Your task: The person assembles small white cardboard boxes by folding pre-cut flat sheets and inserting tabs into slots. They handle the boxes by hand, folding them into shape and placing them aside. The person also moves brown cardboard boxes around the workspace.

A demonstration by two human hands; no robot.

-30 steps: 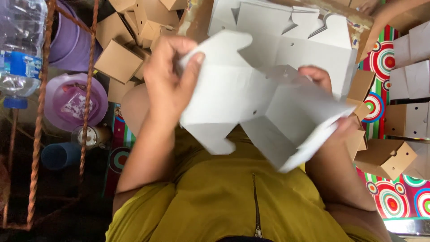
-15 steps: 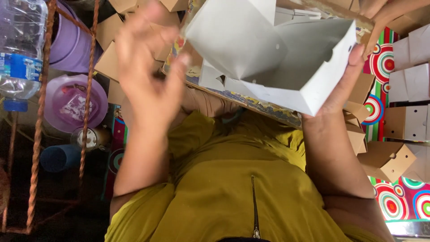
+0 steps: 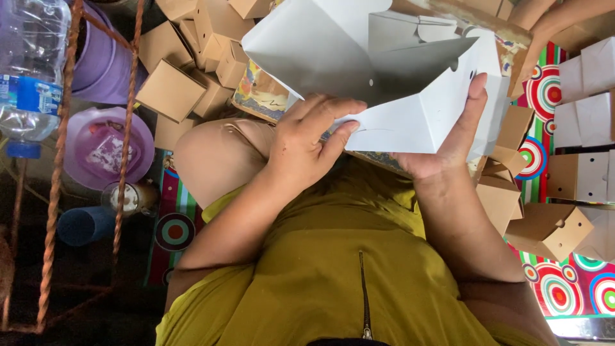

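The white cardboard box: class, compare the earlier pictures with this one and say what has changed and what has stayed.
The left hand, off the white cardboard box half a second ago, has come back and pinches its lower flap. The box has opened out from a flat blank. The right hand keeps its grip on the side wall. The brown boxes have not moved.

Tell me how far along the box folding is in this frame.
Done: many folded brown boxes lie piled beyond the hands, and another to the side. In hand: a white carton, partly formed, its walls raised but its top flaps open; the left hand presses a bottom panel and the right hand braces a side wall. Left: closing this carton's flaps.
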